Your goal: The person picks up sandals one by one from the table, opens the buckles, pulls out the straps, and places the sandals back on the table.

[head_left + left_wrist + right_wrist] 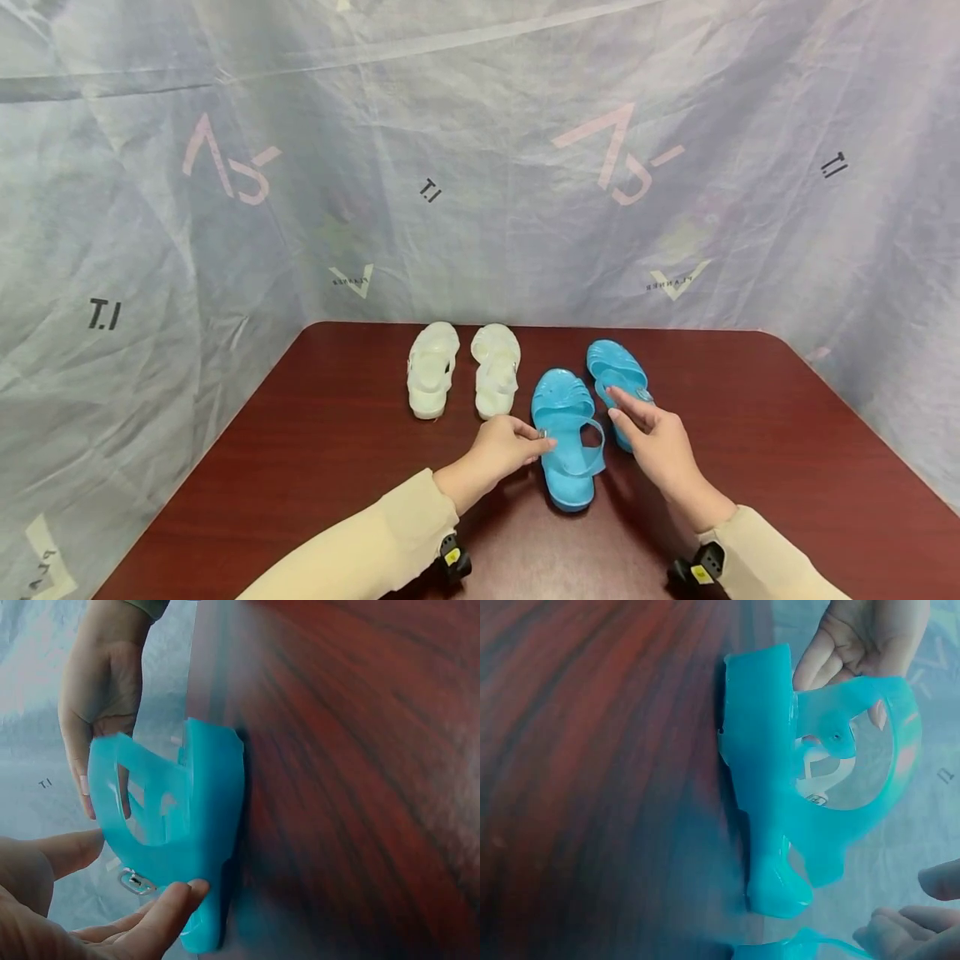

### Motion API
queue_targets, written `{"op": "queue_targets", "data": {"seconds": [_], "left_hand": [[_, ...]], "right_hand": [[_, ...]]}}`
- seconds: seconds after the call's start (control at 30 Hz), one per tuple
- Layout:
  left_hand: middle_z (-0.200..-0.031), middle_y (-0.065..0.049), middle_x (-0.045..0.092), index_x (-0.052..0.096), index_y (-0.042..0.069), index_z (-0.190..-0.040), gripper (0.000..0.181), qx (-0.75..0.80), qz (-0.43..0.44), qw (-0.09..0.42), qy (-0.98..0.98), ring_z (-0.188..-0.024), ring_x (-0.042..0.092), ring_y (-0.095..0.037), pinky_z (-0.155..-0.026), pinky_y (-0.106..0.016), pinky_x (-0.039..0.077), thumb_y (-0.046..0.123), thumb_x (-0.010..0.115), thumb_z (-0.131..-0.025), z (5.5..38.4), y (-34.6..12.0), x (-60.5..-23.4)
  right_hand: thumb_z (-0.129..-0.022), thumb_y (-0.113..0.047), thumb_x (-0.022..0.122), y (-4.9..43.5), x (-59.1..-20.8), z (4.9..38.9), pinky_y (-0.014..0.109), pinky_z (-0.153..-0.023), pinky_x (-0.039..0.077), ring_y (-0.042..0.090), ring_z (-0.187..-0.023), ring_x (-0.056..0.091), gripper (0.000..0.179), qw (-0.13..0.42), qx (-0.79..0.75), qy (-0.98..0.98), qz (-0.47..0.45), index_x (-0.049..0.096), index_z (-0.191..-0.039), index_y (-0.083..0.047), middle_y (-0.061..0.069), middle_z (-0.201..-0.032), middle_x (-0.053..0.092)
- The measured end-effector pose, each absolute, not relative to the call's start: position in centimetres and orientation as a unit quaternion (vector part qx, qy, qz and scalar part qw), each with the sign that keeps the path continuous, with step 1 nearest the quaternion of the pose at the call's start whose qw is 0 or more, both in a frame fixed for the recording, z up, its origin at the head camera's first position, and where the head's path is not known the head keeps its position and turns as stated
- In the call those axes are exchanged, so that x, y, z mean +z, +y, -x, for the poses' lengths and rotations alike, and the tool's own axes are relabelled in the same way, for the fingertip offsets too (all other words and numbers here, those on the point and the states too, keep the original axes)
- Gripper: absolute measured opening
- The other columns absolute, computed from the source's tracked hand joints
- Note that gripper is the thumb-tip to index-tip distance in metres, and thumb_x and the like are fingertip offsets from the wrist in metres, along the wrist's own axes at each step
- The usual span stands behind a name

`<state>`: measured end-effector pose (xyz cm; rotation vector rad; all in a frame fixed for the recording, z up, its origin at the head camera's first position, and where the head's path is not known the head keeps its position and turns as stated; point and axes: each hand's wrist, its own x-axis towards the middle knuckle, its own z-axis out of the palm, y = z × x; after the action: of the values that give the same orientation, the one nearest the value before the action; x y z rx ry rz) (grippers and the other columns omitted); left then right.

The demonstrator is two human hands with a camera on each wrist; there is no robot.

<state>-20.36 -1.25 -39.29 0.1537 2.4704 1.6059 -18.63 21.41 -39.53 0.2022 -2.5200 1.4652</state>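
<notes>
A blue jelly sandal lies sole down, toe away, at the middle of the table. My left hand pinches its left side beside the metal buckle. In the left wrist view, the thumb meets the strap and a fingertip rests against the sole's side. A second blue sandal lies farther right and farther back. Over its rear part is my right hand, thumb and fingers apart, partly hiding it. Whether those fingertips touch its strap I cannot tell.
Two white sandals, a left one and a right one, stand side by side near the table's back edge, left of the blue pair. The dark red-brown table meets a hanging grey printed sheet at the back.
</notes>
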Motion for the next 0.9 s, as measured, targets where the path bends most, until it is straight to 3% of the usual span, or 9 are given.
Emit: {"op": "queue_targets", "data": {"seconds": [0.07, 0.2, 0.27, 0.37, 0.5, 0.73, 0.9], "left_hand": [[-0.083, -0.006, 0.069, 0.071, -0.002, -0.092, 0.03, 0.541, -0.056, 0.101, 0.833, -0.076, 0.07, -0.02, -0.068, -0.027, 0.057, 0.025, 0.079, -0.081, 20.2, -1.2, -39.2], [-0.091, -0.008, 0.067, 0.069, -0.004, -0.097, 0.034, 0.546, -0.049, 0.121, 0.827, -0.076, 0.071, -0.019, -0.071, -0.029, 0.059, 0.025, 0.079, -0.082, 19.7, -1.1, -39.1], [-0.093, -0.009, 0.068, 0.068, -0.005, -0.102, 0.037, 0.554, -0.045, 0.129, 0.821, -0.076, 0.07, -0.019, -0.071, -0.031, 0.059, 0.025, 0.079, -0.082, 19.3, -1.0, -39.1], [-0.096, -0.01, 0.07, 0.066, -0.006, -0.109, 0.042, 0.566, -0.043, 0.133, 0.813, -0.076, 0.07, -0.02, -0.071, -0.033, 0.059, 0.023, 0.078, -0.082, 18.8, -0.7, -39.2], [-0.104, -0.014, 0.071, 0.062, -0.009, -0.118, 0.049, 0.573, -0.04, 0.129, 0.809, -0.082, 0.07, -0.02, -0.071, -0.034, 0.059, 0.022, 0.078, -0.083, 18.0, -0.4, -39.5], [-0.123, -0.023, 0.064, 0.055, -0.013, -0.128, 0.058, 0.563, -0.047, 0.116, 0.817, -0.118, 0.06, -0.031, -0.088, -0.036, 0.056, 0.022, 0.075, -0.085, 17.0, -0.1, -39.9], [-0.135, -0.023, 0.056, 0.049, -0.016, -0.131, 0.061, 0.582, -0.066, 0.119, 0.802, -0.125, 0.055, -0.033, -0.093, -0.037, 0.054, 0.018, 0.073, -0.087, 17.0, 0.4, -39.9]], "right_hand": [[-0.099, -0.032, 0.056, 21.3, -39.5, 18.3, 0.006, -0.085, 0.045, -0.008, -0.121, 0.049, 0.048, 0.1, 0.493, -0.862, -0.057, 0.052, -0.14, -0.007, 0.009, -0.137, 0.058], [-0.098, -0.031, 0.059, 20.7, -39.5, 17.4, 0.027, -0.094, 0.052, 0.022, -0.131, 0.05, 0.051, 0.046, 0.493, -0.868, -0.017, 0.051, -0.14, -0.003, 0.013, -0.138, 0.056], [-0.098, -0.029, 0.059, 20.3, -39.6, 17.1, 0.038, -0.1, 0.049, 0.031, -0.135, 0.045, 0.056, -0.002, 0.528, -0.849, 0.003, 0.045, -0.142, 0.002, 0.019, -0.144, 0.049], [-0.1, -0.025, 0.053, 19.5, -39.6, 16.6, 0.046, -0.105, 0.044, 0.041, -0.14, 0.033, 0.063, -0.083, 0.61, -0.788, 0.028, 0.029, -0.146, 0.011, 0.027, -0.153, 0.029], [-0.102, -0.021, 0.046, 18.7, -39.5, 15.9, 0.05, -0.107, 0.041, 0.048, -0.139, 0.026, 0.067, -0.151, 0.683, -0.712, 0.059, 0.015, -0.145, 0.019, 0.034, -0.155, 0.013], [-0.104, -0.023, 0.043, 17.8, -39.6, 14.9, 0.056, -0.109, 0.035, 0.05, -0.137, 0.028, 0.063, -0.164, 0.69, -0.701, 0.075, 0.02, -0.142, 0.022, 0.038, -0.15, 0.022], [-0.104, -0.023, 0.043, 17.6, -39.4, 14.7, 0.057, -0.109, 0.034, 0.048, -0.137, 0.03, 0.062, -0.152, 0.689, -0.705, 0.07, 0.022, -0.144, 0.019, 0.035, -0.151, 0.024]]}}
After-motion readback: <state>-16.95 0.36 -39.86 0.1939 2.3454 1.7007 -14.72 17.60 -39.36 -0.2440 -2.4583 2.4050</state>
